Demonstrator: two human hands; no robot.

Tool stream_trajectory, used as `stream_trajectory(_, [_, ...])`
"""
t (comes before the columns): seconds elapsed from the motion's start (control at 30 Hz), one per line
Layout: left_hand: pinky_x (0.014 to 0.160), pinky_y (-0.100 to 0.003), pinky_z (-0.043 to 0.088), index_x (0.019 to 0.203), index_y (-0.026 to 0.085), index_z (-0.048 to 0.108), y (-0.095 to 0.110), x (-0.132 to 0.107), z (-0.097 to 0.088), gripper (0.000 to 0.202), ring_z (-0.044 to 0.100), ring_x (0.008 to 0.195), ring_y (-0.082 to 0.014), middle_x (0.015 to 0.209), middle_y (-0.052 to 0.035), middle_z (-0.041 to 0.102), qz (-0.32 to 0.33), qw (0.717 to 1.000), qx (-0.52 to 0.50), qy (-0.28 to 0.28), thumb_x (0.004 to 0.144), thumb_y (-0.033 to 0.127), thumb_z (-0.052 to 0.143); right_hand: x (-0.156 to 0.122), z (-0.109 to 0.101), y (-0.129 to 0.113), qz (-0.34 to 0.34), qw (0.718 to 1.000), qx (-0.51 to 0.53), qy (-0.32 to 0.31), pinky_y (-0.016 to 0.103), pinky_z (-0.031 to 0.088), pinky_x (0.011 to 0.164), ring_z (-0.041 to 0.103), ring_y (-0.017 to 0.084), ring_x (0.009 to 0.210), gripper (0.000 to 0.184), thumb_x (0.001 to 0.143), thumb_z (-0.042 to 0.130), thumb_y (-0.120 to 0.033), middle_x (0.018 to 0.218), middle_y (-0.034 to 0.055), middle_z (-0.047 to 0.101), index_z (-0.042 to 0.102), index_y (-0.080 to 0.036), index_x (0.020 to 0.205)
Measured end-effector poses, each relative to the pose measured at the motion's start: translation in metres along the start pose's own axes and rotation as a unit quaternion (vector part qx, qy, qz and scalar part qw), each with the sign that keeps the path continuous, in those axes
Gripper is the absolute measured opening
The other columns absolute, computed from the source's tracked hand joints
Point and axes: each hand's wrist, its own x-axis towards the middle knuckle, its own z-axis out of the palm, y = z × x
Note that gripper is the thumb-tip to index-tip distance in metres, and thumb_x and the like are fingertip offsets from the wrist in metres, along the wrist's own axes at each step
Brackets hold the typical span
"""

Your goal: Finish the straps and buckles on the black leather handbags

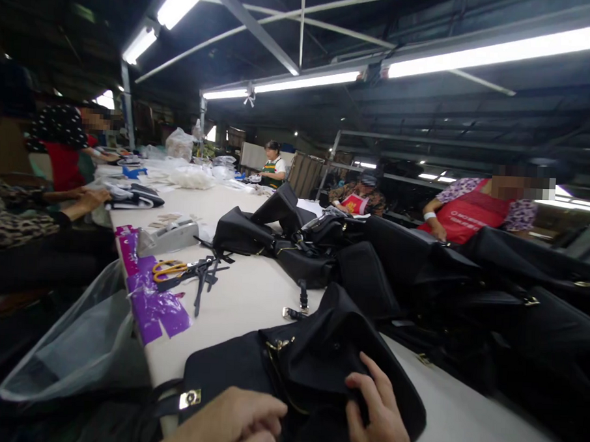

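Note:
A black bag with gold-coloured zips lies on the white table right in front of me, its flap spread to the left with a gold turn-lock clasp on a strap. My right hand rests on the bag's body, fingers bent and spread apart against the black material. My left hand hovers at the flap's near edge, loosely bent and open, with nothing visible between its fingers; whether it touches the bag I cannot tell. Beyond the bag lies a short black buckle strap.
More black bags are heaped across the right and back. Yellow-handled scissors, black strips, a tape dispenser and purple plastic lie leftward. A clear plastic bag hangs at the left edge. Several people work around the table.

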Motion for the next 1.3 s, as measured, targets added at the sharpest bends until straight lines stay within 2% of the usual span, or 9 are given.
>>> stream_trajectory(0.2, [0.091,-0.029,0.046,0.105,0.028,0.070,0.024,0.021,-0.023,0.029,0.062,0.097,-0.0214,0.106,-0.0006,0.071,0.005,0.993,0.114,0.024,0.083,0.025,0.051,-0.009,-0.023,0.026,0.114,0.992,0.044,0.026,0.026,0.061,0.061,0.074,0.022,0.073,0.023,0.088,0.054,-0.042,0.102,0.0062,0.075,0.065,-0.024,0.096])
stream_trajectory(0.43, [0.113,-0.039,0.035,0.139,0.027,0.048,0.012,0.052,-0.010,0.064,0.047,0.132,-0.0283,0.152,-0.0043,0.039,0.022,0.985,0.156,-0.068,0.076,0.014,0.051,0.031,-0.014,-0.043,-0.174,0.978,-0.101,0.051,0.050,0.042,0.102,0.045,0.031,0.133,0.054,0.087,0.038,-0.007,0.146,0.0113,0.048,0.046,-0.025,0.138])
stream_trajectory(0.53, [0.104,-0.044,0.044,0.131,0.022,0.056,0.012,0.057,-0.003,0.058,0.057,0.120,-0.0336,0.142,-0.0117,0.051,0.031,0.974,0.210,-0.074,0.074,0.015,0.054,0.047,-0.009,-0.061,-0.229,0.966,-0.123,-0.001,0.048,0.038,0.100,0.060,0.028,0.115,0.058,0.077,0.037,0.000,0.126,0.0082,0.065,0.057,-0.024,0.126])
stream_trajectory(0.63, [0.079,-0.032,0.055,0.101,0.021,0.070,0.012,0.061,-0.011,0.034,0.070,0.085,-0.0238,0.099,-0.0063,0.073,0.031,0.977,0.187,-0.099,0.078,0.015,0.046,0.046,-0.003,-0.049,-0.175,0.978,-0.107,-0.047,0.041,0.041,0.088,0.066,0.022,0.081,0.041,0.079,0.041,-0.003,0.086,0.0012,0.073,0.065,-0.027,0.102])
stream_trajectory(0.73, [0.062,-0.024,0.052,0.093,0.021,0.068,0.006,0.075,-0.033,0.035,0.066,0.064,-0.0160,0.077,-0.0010,0.072,-0.008,0.985,0.170,0.019,0.085,0.015,0.034,0.032,0.003,-0.020,-0.172,0.980,-0.075,-0.062,0.036,0.039,0.088,0.065,0.018,0.075,0.029,0.084,0.047,-0.006,0.077,-0.0055,0.069,0.062,-0.030,0.089])
stream_trajectory(0.8, [0.081,-0.028,0.051,0.103,0.019,0.066,-0.003,0.091,-0.045,0.035,0.066,0.086,-0.0183,0.095,-0.0048,0.071,-0.002,0.971,0.213,0.109,0.085,0.014,0.037,0.022,0.007,-0.005,-0.187,0.980,-0.060,-0.042,0.034,0.037,0.091,0.066,0.016,0.077,0.027,0.084,0.050,-0.007,0.082,-0.0072,0.071,0.061,-0.030,0.094])
stream_trajectory(0.87, [0.096,-0.030,0.045,0.113,0.021,0.064,-0.013,0.108,-0.048,0.039,0.060,0.105,-0.0208,0.111,-0.0075,0.065,0.014,0.960,0.252,0.119,0.081,0.012,0.045,0.016,0.010,0.002,-0.197,0.978,-0.058,-0.026,0.034,0.037,0.092,0.067,0.017,0.078,0.025,0.084,0.053,-0.009,0.085,-0.0071,0.071,0.060,-0.029,0.098])
stream_trajectory(1.1, [0.085,-0.027,0.047,0.091,0.022,0.067,-0.045,0.133,-0.058,0.022,0.062,0.093,-0.0200,0.095,-0.0047,0.067,0.002,0.927,0.358,0.109,0.086,0.013,0.048,0.022,0.004,-0.005,-0.171,0.985,-0.018,-0.002,0.036,0.035,0.095,0.066,0.018,0.080,0.017,0.093,0.048,-0.014,0.085,-0.0042,0.070,0.058,-0.027,0.098])
stream_trajectory(1.3, [0.107,-0.056,0.031,0.113,0.006,0.061,-0.059,0.112,-0.119,0.045,0.043,0.131,-0.0365,0.135,-0.0275,0.050,-0.102,0.848,0.432,0.289,0.076,-0.007,0.038,0.026,0.000,-0.005,-0.167,0.985,0.030,0.042,0.037,0.034,0.095,0.065,0.018,0.077,0.017,0.098,0.042,-0.020,0.081,-0.0024,0.069,0.057,-0.025,0.093])
